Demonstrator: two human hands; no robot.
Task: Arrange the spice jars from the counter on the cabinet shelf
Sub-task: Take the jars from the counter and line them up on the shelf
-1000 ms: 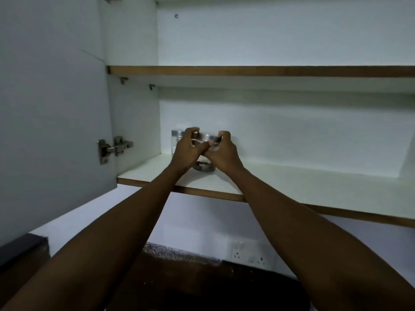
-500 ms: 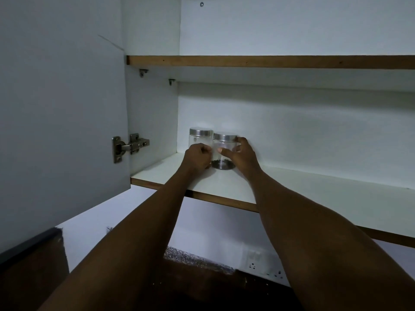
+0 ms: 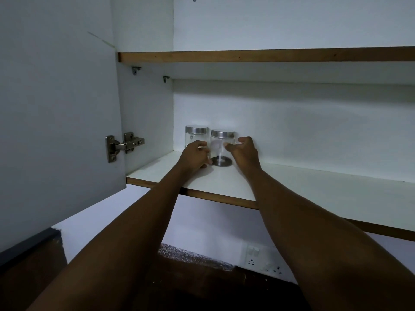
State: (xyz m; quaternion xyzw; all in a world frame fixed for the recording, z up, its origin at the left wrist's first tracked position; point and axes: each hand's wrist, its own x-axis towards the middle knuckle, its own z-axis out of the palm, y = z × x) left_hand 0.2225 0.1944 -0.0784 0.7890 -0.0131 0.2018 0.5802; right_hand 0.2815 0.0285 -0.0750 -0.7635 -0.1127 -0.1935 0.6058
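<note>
Spice jars, two of them, stand side by side at the left back corner of the lower cabinet shelf (image 3: 303,187), left of the frame's centre. Going from the largest thing down: one white cabinet door (image 3: 56,120) hangs open across the left third of the frame, with one metal hinge (image 3: 124,145) on its inner edge. Two shelves show, each white with a brown wooden front edge: the upper shelf (image 3: 269,56) runs across the top of the frame, and the lower one carries the jars. Two bare forearms rise from the bottom of the frame to that lower shelf. Below the shelf, at the lower middle, a strip of speckled bench (image 3: 193,257) meets the white wall, and one wall socket plate (image 3: 261,259) sits to its right. Two small metal shelf brackets (image 3: 136,69) are fixed under the upper shelf at the left.

The left hand (image 3: 194,157) has its fingers curled against the front of the left spice jar (image 3: 195,136) and the near side of the right one; whether it truly grips either cannot be told. The right hand (image 3: 243,151) is held narrow, fingers bent toward the right spice jar (image 3: 221,145), its fingertips at the glass. Both jars are clear glass, upright, each with one silver lid, and they stand just beside one another. The right jar has a little dark spice at its bottom.
</note>
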